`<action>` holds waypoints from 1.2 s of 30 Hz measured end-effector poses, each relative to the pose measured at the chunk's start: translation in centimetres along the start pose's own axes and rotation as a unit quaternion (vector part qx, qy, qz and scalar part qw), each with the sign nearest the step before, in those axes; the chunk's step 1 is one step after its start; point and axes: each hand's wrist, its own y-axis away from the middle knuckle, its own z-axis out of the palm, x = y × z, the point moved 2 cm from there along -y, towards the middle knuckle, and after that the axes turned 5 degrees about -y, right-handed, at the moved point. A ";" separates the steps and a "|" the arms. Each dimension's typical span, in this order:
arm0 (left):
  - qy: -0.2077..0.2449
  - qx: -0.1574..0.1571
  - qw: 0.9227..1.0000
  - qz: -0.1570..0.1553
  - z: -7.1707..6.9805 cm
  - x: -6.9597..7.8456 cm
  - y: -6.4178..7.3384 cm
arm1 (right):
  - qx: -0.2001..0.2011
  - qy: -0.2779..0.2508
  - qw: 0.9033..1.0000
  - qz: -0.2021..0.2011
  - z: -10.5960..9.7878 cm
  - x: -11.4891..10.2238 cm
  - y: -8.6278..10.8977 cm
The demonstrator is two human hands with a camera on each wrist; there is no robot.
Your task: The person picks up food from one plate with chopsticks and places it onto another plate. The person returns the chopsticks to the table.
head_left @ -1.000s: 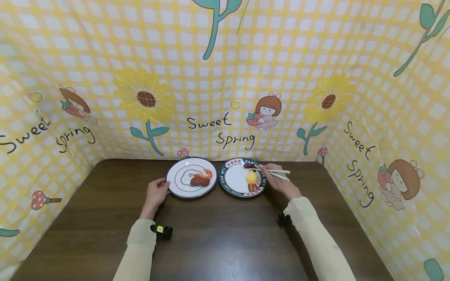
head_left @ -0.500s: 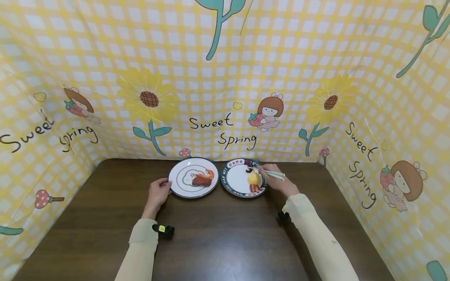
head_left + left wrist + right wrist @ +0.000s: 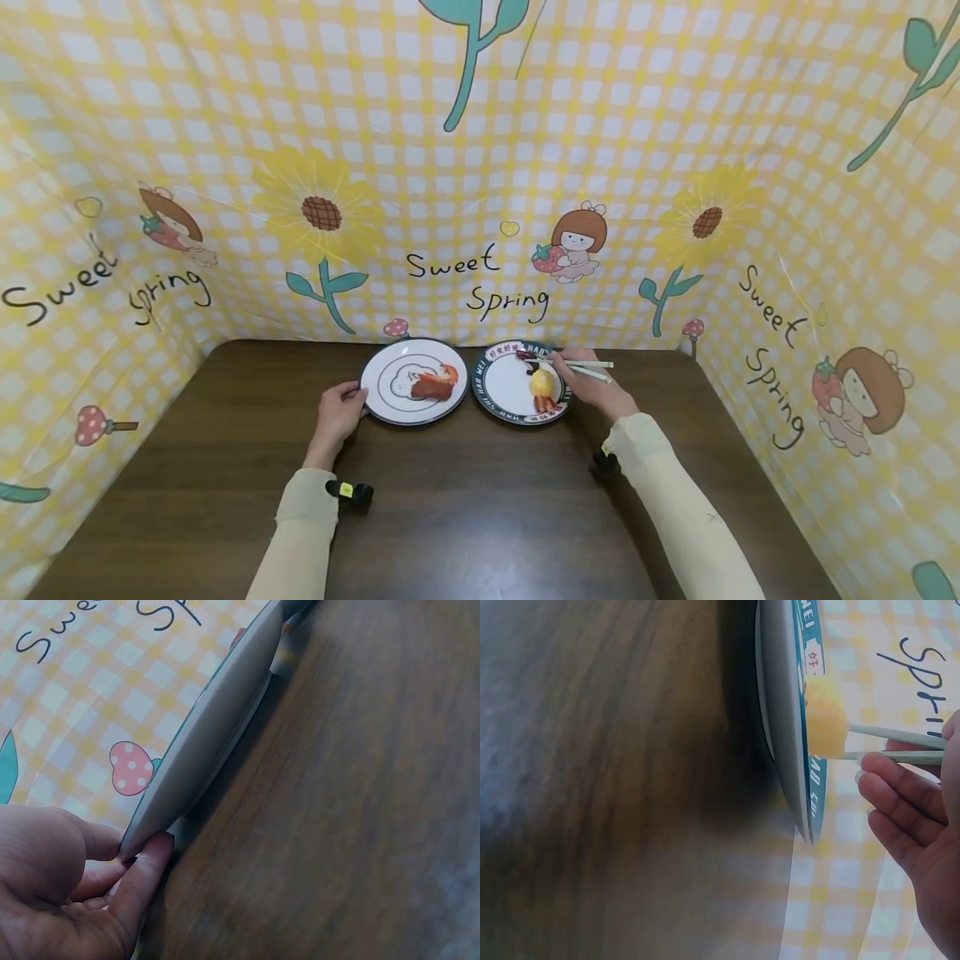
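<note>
At the left, my left hand [image 3: 339, 413] pinches the rim of a white plate [image 3: 378, 393] between thumb and fingers, close over the wood in the left wrist view. A brown meat-like piece [image 3: 432, 390] and an orange shrimp-like piece [image 3: 451, 372] lie on that plate. My right hand [image 3: 592, 395] holds a pair of pale chopsticks [image 3: 592, 364] over the green-rimmed plate [image 3: 504, 387]. The chopstick tips reach a dark red piece [image 3: 524, 355] near this plate's far rim. Below it lie a rounded yellow piece [image 3: 826, 716] and reddish-brown strips [image 3: 544, 404].
Both plates stand side by side at the back of a dark wooden table [image 3: 450, 500]. A yellow checked cloth [image 3: 420, 200] with flowers and lettering hangs behind and along both sides.
The chopsticks came closer together half a second ago and now stand apart again. The dark red piece has shifted and turned slightly near the far rim. My left hand keeps its hold on the plate.
</note>
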 end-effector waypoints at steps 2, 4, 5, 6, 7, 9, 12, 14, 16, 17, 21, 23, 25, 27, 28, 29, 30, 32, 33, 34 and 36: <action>0.002 0.000 1.000 -0.001 0.0 0.0 0.0 | -0.007 0.012 1.000 0.004 0.1 0.1 -0.3; 0.003 -0.001 1.000 -0.002 0.0 0.0 0.0 | -0.016 0.014 1.000 0.010 0.2 0.2 -0.5; 0.004 -0.002 1.000 -0.002 0.0 0.1 0.0 | -0.021 0.008 1.000 0.013 0.3 0.3 -0.6; 0.005 -0.003 1.000 -0.003 -0.1 0.1 0.0 | -0.026 0.000 1.000 0.017 0.3 0.3 -0.8; 0.006 -0.003 1.000 -0.003 0.0 0.0 0.1 | -0.032 -0.007 0.999 0.021 0.4 0.4 -0.8; 0.007 -0.003 1.000 -0.003 0.0 0.0 0.1 | -0.040 -0.022 0.999 0.024 0.5 0.4 -0.9; 0.010 -0.001 1.000 -0.003 0.0 0.1 0.2 | -0.053 -0.023 0.998 0.023 0.6 0.2 -0.9; 0.010 -0.001 1.000 -0.004 0.0 0.1 0.2 | -0.061 -0.009 0.998 0.017 0.6 0.0 -0.8; 0.009 -0.002 1.000 -0.006 0.0 0.0 0.2 | -0.068 0.005 0.998 0.013 0.5 -0.2 -0.7; 0.007 -0.003 1.000 -0.006 -0.1 0.1 0.2 | -0.069 0.013 0.998 0.009 0.5 -0.4 -0.6; 0.004 -0.003 1.000 -0.006 -0.1 0.1 0.3 | -0.061 0.048 0.997 -0.025 0.3 -1.3 -0.3; 0.004 -0.003 1.000 -0.006 -0.2 0.2 0.3 | -0.055 0.068 0.995 -0.043 0.2 -1.7 -0.1; 0.006 -0.002 1.000 -0.007 -0.2 0.2 0.3 | -0.049 0.090 0.993 -0.060 0.1 -2.1 0.0; 0.007 -0.001 1.000 -0.006 -0.2 0.3 0.3 | -0.048 0.109 0.990 -0.074 0.1 -2.4 0.1; 0.007 0.001 1.000 -0.005 -0.2 0.3 0.3 | -0.046 0.116 0.989 -0.082 0.1 -2.5 0.2; 0.007 0.002 1.000 -0.003 -0.2 0.3 0.2 | -0.042 0.126 0.987 -0.093 0.1 -2.6 0.2; 0.007 0.003 1.000 -0.003 -0.2 0.2 0.2 | -0.038 0.133 0.985 -0.105 0.1 -2.6 0.2; 0.005 0.004 1.000 0.000 -0.2 0.2 0.2 | -0.027 0.143 0.980 -0.133 0.1 -2.7 0.3; 0.005 0.005 1.000 0.000 -0.1 0.2 0.2 | -0.018 0.144 0.978 -0.149 0.1 -2.8 0.3; 0.005 0.005 1.000 -0.001 -0.1 0.1 0.2 | -0.007 0.144 0.975 -0.166 0.2 -2.8 0.3; 0.004 0.004 1.000 -0.001 -0.1 0.1 0.3 | 0.014 0.148 0.967 -0.207 0.3 -2.8 0.3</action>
